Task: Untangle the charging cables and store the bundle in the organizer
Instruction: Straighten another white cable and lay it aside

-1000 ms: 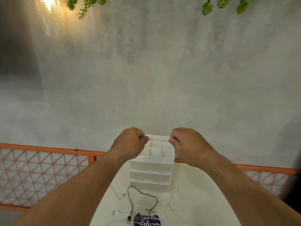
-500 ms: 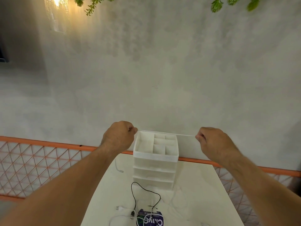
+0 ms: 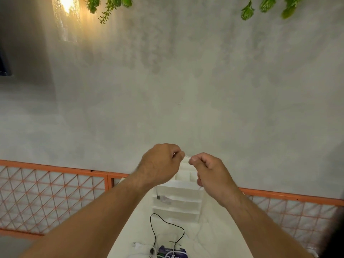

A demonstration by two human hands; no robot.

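Both my hands are raised above the white drawer organizer [image 3: 176,200] at the far end of the white table [image 3: 214,239]. My left hand [image 3: 160,164] and my right hand [image 3: 210,172] each pinch a thin white cable [image 3: 187,156], of which a short bit shows between the fingertips. The cable's slack trails down from my right hand, faint against the table. A black cable [image 3: 163,224] loops on the table in front of the organizer, and white cable ends with plugs [image 3: 137,245] lie at the near edge.
A dark blue box [image 3: 173,252] lies at the bottom under the cables. An orange mesh fence [image 3: 55,192] runs behind the table on both sides. A grey concrete wall rises beyond, with a lamp [image 3: 66,17] and hanging green plants at the top.
My hands were wide apart with the white cable stretched taut between them; now they have come together above the organizer, almost touching.
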